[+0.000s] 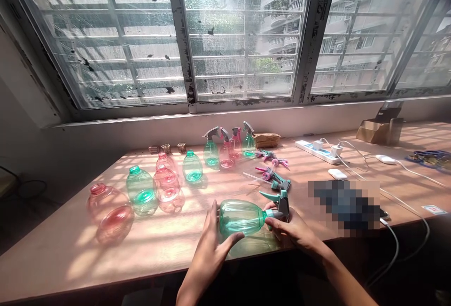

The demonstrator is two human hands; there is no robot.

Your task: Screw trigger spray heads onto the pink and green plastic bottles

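A clear green spray bottle lies sideways in the air above the table's front edge, its base to the left. My left hand is wrapped round the base end, thumb along the near side. At the neck, my right hand grips the grey and green trigger head, which sits on the bottle's mouth; how tightly it is screwed on I cannot tell. Beyond my right hand lie several loose trigger heads, pink and green. To the left stand open-necked bottles, among them a green bottle and a red bottle.
Several bottles with trigger heads stand near the wall, beside a brown packet. On the right are a power strip with white cables, a blurred-out dark object and a cardboard box. The table's front edge runs close below my hands.
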